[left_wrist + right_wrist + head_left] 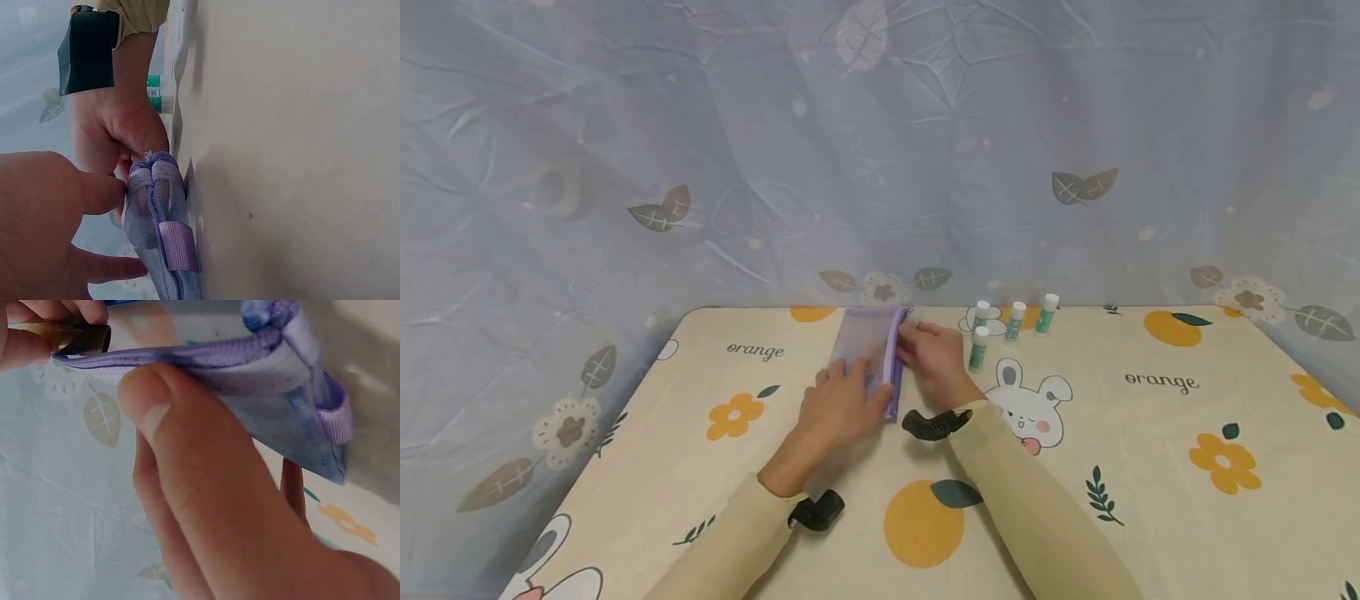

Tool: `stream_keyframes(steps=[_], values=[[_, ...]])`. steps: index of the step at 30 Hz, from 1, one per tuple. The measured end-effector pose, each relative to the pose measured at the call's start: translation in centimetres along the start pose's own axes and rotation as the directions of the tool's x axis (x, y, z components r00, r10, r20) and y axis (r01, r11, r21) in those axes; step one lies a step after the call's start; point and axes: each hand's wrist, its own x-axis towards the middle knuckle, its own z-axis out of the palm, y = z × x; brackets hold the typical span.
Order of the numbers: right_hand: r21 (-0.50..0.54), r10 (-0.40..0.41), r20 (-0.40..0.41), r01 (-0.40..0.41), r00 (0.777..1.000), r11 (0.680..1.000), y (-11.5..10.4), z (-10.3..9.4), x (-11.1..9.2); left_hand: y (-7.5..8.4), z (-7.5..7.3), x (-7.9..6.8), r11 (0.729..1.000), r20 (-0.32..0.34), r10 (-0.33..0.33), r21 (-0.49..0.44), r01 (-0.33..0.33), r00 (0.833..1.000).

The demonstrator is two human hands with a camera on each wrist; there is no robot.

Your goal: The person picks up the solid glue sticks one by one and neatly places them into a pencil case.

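Note:
A translucent mesh pouch (867,354) with a purple zip edge (892,358) lies at the middle of the table. My left hand (842,402) rests on it with fingers spread. In the right wrist view, the left thumb (169,419) lies large in front, against the zip edge. At the far end of that edge, my right hand (936,358) pinches a short tube (84,339), brownish and shadowed in the right wrist view. A purple tab (179,245) sticks out from the pouch's near end. Right of my right hand stand several glue sticks (978,348) with white caps and green labels.
The table wears a cream cloth (1075,533) printed with oranges, flowers and rabbits. Behind it hangs a grey-blue curtain (880,150), close to the table's back edge. Black wrist cameras (936,425) sit on both wrists, the right one near the pouch's near corner.

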Motion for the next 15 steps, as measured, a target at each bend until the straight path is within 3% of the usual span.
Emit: stream_keyframes(steps=[15], values=[[0.029, 0.086, 0.034, -0.087, 0.996, 0.996, 0.26, 0.09, 0.14, -0.05, -0.04, 0.05, 1.0, -0.007, 0.012, -0.006, -0.012, 1.0]])
